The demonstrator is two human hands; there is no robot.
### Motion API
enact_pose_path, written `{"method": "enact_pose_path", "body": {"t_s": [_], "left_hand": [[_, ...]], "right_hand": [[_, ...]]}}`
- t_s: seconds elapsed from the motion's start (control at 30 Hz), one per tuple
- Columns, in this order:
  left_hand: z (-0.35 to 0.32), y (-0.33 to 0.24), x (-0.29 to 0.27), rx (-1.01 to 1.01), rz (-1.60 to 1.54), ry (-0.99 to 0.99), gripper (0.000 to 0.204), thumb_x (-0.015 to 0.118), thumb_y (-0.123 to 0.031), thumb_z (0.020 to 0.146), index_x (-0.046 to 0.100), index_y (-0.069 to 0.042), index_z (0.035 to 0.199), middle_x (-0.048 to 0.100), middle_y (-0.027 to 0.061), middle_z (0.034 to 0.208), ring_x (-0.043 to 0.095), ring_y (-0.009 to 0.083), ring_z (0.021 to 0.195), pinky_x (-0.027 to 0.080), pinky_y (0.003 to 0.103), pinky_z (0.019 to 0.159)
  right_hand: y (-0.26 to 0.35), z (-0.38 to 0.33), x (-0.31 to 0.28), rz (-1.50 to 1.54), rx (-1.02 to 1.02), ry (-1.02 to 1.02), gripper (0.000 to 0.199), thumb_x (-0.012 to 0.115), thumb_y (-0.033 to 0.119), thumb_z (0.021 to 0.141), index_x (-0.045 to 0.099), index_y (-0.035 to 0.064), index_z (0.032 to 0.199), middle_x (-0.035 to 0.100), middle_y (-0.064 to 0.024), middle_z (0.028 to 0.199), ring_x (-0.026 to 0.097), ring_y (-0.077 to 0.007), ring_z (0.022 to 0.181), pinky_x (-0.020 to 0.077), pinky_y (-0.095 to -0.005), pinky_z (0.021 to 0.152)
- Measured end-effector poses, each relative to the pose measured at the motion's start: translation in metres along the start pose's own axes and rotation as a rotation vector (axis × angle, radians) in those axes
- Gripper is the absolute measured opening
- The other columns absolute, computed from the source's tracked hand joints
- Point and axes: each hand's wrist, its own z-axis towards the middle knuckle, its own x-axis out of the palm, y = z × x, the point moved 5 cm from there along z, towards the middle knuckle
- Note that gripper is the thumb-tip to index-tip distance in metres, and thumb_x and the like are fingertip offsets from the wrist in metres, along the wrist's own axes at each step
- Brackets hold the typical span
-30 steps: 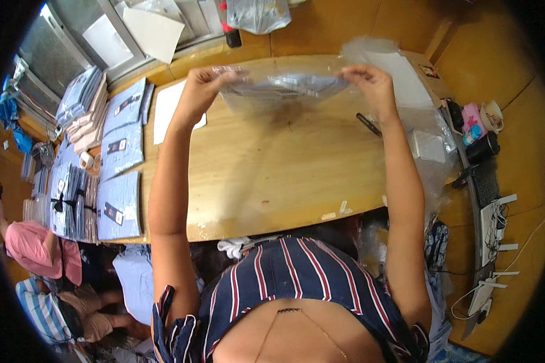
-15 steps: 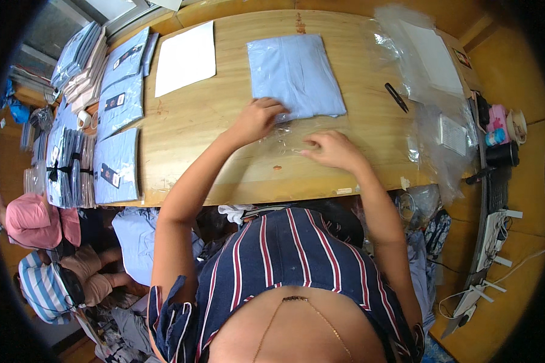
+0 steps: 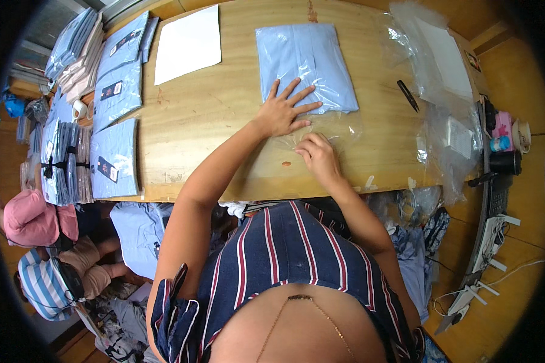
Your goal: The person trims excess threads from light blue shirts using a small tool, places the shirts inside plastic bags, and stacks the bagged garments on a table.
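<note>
While it lies flat, the folded blue garment (image 3: pixel 312 57) looks smooth inside its glossy clear bag, whose loose flap (image 3: pixel 344 126) spreads from the garment's near edge. On the garment's near left corner rests the left grip (image 3: pixel 278 115), fingers fanned, grasping nothing. Just nearer than the garment, the right grip (image 3: pixel 317 154) curls at the flap; whether it pinches the plastic, I cannot tell. Wooden worktop (image 3: pixel 224 103) stretches from the garment leftward to a white sheet (image 3: pixel 189 45), rightward to a black pen (image 3: pixel 407 95).
</note>
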Motion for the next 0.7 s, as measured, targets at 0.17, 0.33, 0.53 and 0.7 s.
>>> {"method": "enact_pose_path", "body": {"t_s": [0.17, 0.33, 0.53, 0.7], "left_hand": [[0.000, 0.000, 0.000, 0.011, -0.018, 0.009, 0.050, 0.036, -0.054, 0.081, 0.032, -0.038, 0.127, 0.021, -0.0003, 0.139, 0.019, 0.0297, 0.127, 0.016, 0.059, 0.096], [0.000, -0.001, -0.002, 0.012, -0.029, 0.019, 0.049, 0.037, -0.052, 0.082, 0.031, -0.037, 0.128, 0.021, 0.0005, 0.139, 0.020, 0.0305, 0.126, 0.014, 0.058, 0.097], [-0.001, -0.003, -0.004, 0.023, -0.027, 0.018, 0.049, 0.039, -0.050, 0.081, 0.031, -0.036, 0.128, 0.022, 0.0005, 0.139, 0.019, 0.0303, 0.127, 0.015, 0.059, 0.096], [0.004, -0.010, -0.008, 0.020, 0.073, 0.066, 0.050, 0.046, -0.043, 0.079, 0.033, -0.037, 0.127, 0.023, -0.0005, 0.138, 0.018, 0.0282, 0.128, 0.014, 0.059, 0.097]], "right_hand": [[0.017, -0.021, -0.004, -0.179, -0.290, -0.051, 0.009, 0.056, 0.004, 0.064, 0.057, 0.0013, 0.072, 0.055, -0.0088, 0.082, 0.053, -0.0252, 0.081, 0.0439, -0.0355, 0.073], [0.022, -0.031, -0.004, -0.327, -0.469, 0.094, 0.016, 0.053, 0.008, 0.067, 0.056, 0.0015, 0.081, 0.054, -0.0094, 0.087, 0.052, -0.0251, 0.085, 0.0424, -0.0374, 0.078], [0.020, -0.030, 0.001, -0.282, -0.235, 0.046, 0.022, 0.048, 0.013, 0.072, 0.055, 0.0035, 0.090, 0.052, -0.0077, 0.094, 0.049, -0.0237, 0.088, 0.0391, -0.0410, 0.079], [0.026, -0.035, 0.012, -0.438, -0.406, 0.213, 0.024, 0.047, 0.016, 0.074, 0.056, 0.0067, 0.094, 0.050, -0.0066, 0.089, 0.047, -0.0211, 0.087, 0.0369, -0.0396, 0.079]]}}
